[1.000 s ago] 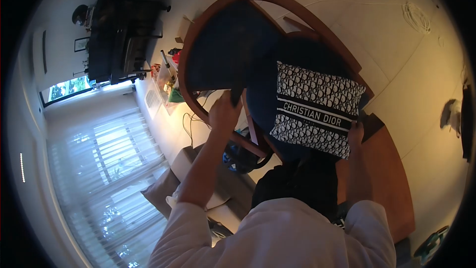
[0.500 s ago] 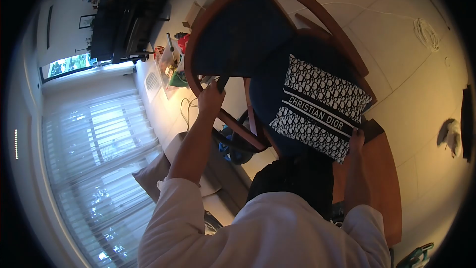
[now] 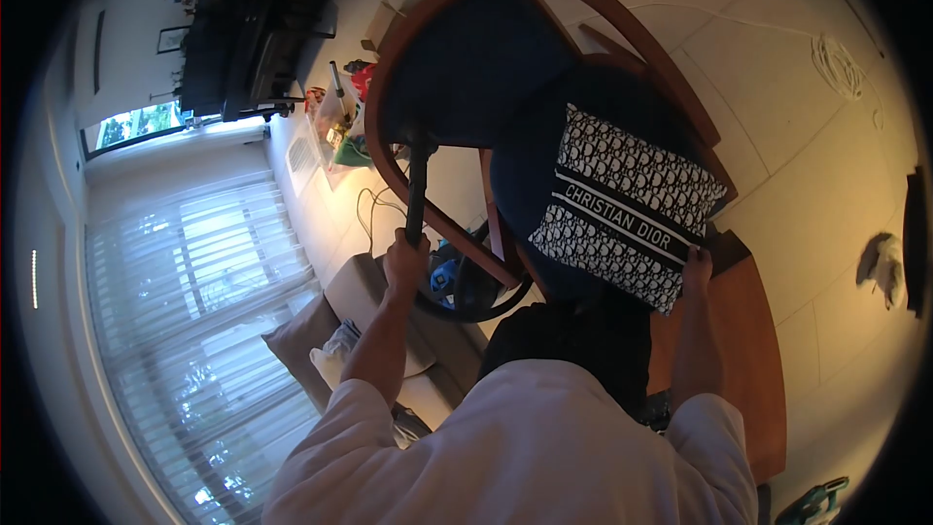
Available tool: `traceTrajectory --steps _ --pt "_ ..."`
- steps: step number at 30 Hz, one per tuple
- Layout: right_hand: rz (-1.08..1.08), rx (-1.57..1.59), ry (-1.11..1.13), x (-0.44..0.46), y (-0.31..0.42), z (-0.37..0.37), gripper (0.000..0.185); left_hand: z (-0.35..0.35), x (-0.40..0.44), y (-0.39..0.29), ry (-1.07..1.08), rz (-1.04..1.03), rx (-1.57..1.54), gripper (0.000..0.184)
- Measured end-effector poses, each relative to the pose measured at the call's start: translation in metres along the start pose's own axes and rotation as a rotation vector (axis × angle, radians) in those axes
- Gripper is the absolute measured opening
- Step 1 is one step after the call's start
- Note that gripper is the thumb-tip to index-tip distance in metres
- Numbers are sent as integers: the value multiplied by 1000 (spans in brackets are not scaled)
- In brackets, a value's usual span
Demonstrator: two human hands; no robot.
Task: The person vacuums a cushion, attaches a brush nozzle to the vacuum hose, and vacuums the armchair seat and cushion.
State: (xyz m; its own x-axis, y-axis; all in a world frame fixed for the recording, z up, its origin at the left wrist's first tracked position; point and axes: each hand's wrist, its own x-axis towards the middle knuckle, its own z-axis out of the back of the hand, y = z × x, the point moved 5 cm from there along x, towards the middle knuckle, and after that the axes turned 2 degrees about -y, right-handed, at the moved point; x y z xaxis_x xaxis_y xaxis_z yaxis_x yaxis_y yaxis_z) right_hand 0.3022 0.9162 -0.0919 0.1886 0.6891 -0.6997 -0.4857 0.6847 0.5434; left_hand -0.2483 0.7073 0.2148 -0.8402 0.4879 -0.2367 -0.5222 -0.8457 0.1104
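Observation:
My left hand (image 3: pixel 405 261) is closed around a black vacuum hose end (image 3: pixel 416 194), a tube whose wider head touches the dark blue backrest (image 3: pixel 466 58) of a wooden-framed armchair. A black-and-white patterned cushion (image 3: pixel 622 209) lettered "CHRISTIAN DIOR" lies on the chair's dark seat (image 3: pixel 520 175). At its lower right corner, my right hand (image 3: pixel 696 270) grips the cushion edge, with some fingers hidden. The curved reddish-brown frame (image 3: pixel 389 68) surrounds the backrest. Below the left part of the frame, a black hose loop (image 3: pixel 476 314) and a blue-and-black object (image 3: pixel 444 275) are partly visible.
A sofa (image 3: pixel 364 292) with cushions stands at lower left, before a curtained window (image 3: pixel 204 282). A black piano (image 3: pixel 243 34) is at upper left. Bags of small items (image 3: pixel 340 126) and a thin cable (image 3: pixel 367 204) lie on the floor; a coiled white cord (image 3: pixel 836 68) lies at right.
My left hand has moved down and back from the chair frame, and more of the black tube now shows, standing more upright. The cushion and right hand have hardly moved.

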Motion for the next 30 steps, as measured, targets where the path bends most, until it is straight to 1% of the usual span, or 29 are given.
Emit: traceTrajectory --steps 1,3,4,6,8,10,12,15,17,18,19,20,22,24,26,28,30 --pt "30 -29 -4 1 1 1 35 3 -3 -4 -4 2 -2 39" --pt "60 -58 -8 -1 5 -1 36 16 -10 -21 -36 -30 -121 40" --pt "31 -40 -12 -3 6 0 36 19 -10 -30 -34 -21 -123 40" --pt "9 -36 -10 -8 15 4 37 32 8 -57 -82 -75 -206 44" --pt "9 -101 15 -11 23 6 37 26 32 -53 -110 -43 -231 44" --pt "48 -130 13 1 11 3 37 15 38 -36 -141 -23 -260 45" --pt "80 -151 3 4 11 5 37 -2 26 -10 -60 28 -226 45" --pt "57 -115 -13 -4 16 7 38 -15 -11 13 -64 64 -256 44" --pt "27 -34 -33 -2 7 4 38 -18 -12 13 -66 67 -263 44" --pt "23 -36 -37 3 2 3 38 -16 -12 10 -101 33 -332 44" --pt "75 -139 -55 8 -1 4 38 -14 -16 11 -135 8 -399 44" --pt "129 -243 -68 10 -2 1 37 -11 -11 8 -130 16 -395 44" --pt "92 -199 -26 -2 9 3 37 -3 9 3 -178 109 -388 44" --pt "60 -139 -3 1 13 2 36 -16 4 17 -165 115 -404 44" --pt "98 -15 9 3 3 3 35 -29 -21 30 -76 143 -357 43" --pt "89 -29 -5 -2 7 3 34 -36 -41 30 -57 109 -372 43" --pt "70 -42 -27 4 -2 4 34 -37 -57 16 15 140 -374 43"
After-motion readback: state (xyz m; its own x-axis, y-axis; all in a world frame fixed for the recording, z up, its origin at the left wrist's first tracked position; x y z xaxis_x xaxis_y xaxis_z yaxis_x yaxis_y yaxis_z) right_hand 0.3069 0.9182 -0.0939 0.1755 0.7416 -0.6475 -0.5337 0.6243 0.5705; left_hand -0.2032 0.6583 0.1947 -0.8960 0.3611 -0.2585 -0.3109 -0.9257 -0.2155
